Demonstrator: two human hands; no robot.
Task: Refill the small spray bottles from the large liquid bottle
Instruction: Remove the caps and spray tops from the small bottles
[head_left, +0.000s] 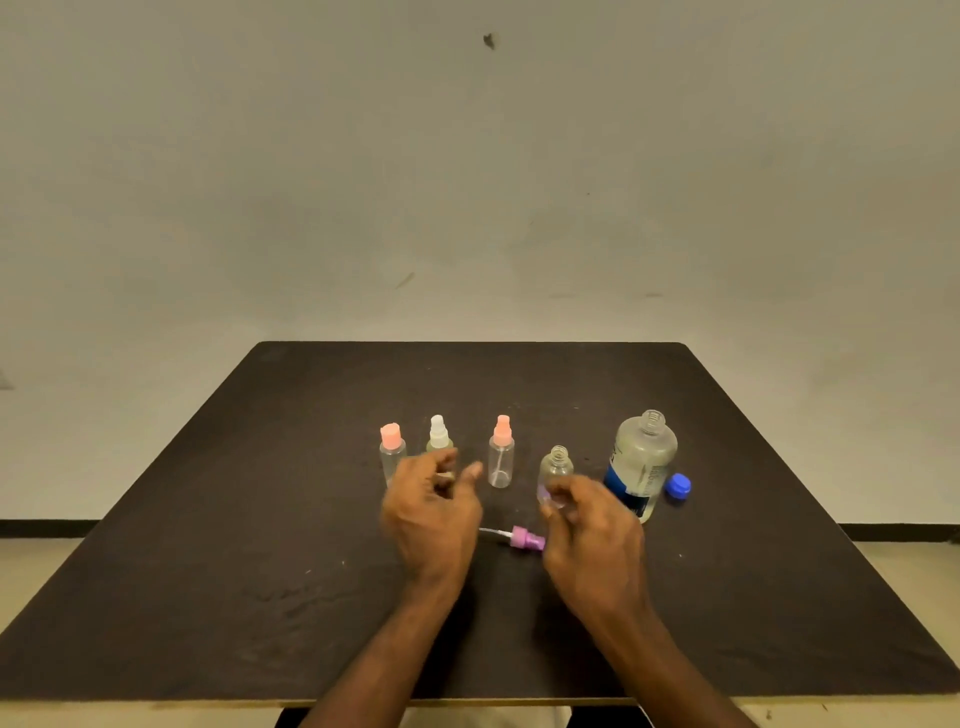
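Head view: nearest on the bench (218, 519) lies the purple spray head (525, 539), on its side, tube pointing left, between the hands. The right hand (592, 535) has its grip curled round the uncapped small bottle (555, 470); the left hand (431, 512) hovers loosely curled, holding nothing. Just right of the right hand stands the large bottle (644, 457), upright, neck open, clear liquid inside, blue cap (678, 487) beside it

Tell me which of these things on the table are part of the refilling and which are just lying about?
Part of the job:
- large bottle, uncapped
- blue cap beside it
- open small bottle, gripped by the right hand
- purple sprayer, lying on the table
- three capped spray bottles: pink-capped, white-capped, pink-topped
- left hand, holding nothing

Lying about:
- nothing visible
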